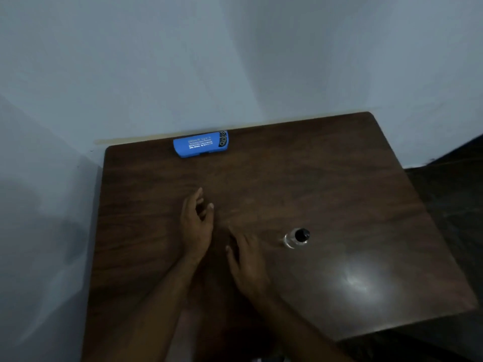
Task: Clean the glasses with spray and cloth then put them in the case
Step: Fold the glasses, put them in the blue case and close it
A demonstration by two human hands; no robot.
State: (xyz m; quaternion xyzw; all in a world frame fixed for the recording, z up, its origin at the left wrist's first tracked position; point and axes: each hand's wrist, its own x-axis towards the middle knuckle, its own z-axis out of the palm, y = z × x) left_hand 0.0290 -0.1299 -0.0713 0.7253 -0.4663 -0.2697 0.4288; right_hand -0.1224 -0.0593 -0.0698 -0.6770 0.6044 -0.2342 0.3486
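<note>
The blue glasses case lies closed at the far edge of the dark wooden table, against the wall. A small clear spray bottle with a black cap stands near the right hand. No glasses and no cloth show anywhere. The left hand is loosely open and empty, fingers half curled; the right rests flat, fingers spread, holding nothing. Either the task is finished with the glasses cased, or nothing has begun; I cannot tell which.
</note>
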